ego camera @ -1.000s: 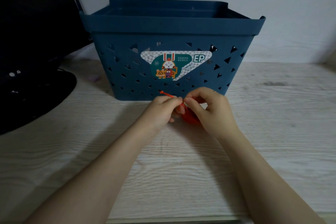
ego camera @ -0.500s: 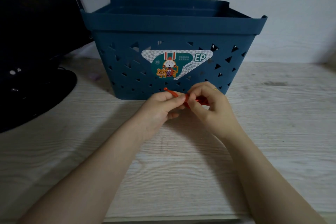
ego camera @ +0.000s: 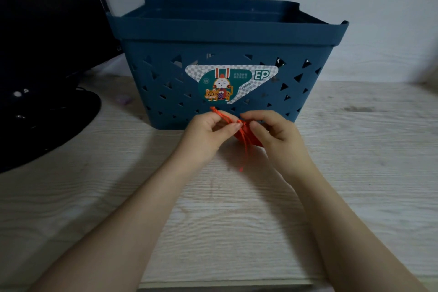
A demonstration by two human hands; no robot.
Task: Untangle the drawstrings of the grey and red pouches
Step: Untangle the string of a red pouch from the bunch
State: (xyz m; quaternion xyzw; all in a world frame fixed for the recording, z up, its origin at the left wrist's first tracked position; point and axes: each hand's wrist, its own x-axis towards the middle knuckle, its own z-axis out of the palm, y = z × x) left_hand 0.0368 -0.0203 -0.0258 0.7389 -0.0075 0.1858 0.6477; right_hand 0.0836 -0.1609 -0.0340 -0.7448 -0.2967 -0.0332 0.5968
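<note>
A small red pouch (ego camera: pixel 251 138) hangs just above the wooden table, in front of the blue basket. Its red drawstring (ego camera: pixel 245 149) runs from a knotted end at the upper left down across the pouch, with loose ends dangling below. My left hand (ego camera: pixel 206 134) pinches the drawstring between thumb and fingers. My right hand (ego camera: pixel 275 134) holds the pouch's top, fingers curled round it. No grey pouch shows in this view.
A dark blue perforated basket (ego camera: pixel 225 31) with a cartoon sticker stands right behind my hands. A black monitor and its round base (ego camera: pixel 47 114) fill the left side. The pale wooden table (ego camera: pixel 355 161) stretches out to the right and near me.
My hands have drawn slightly apart. The red pouch and several strands of drawstring now hang in view between them, with loose ends dangling lower than before.
</note>
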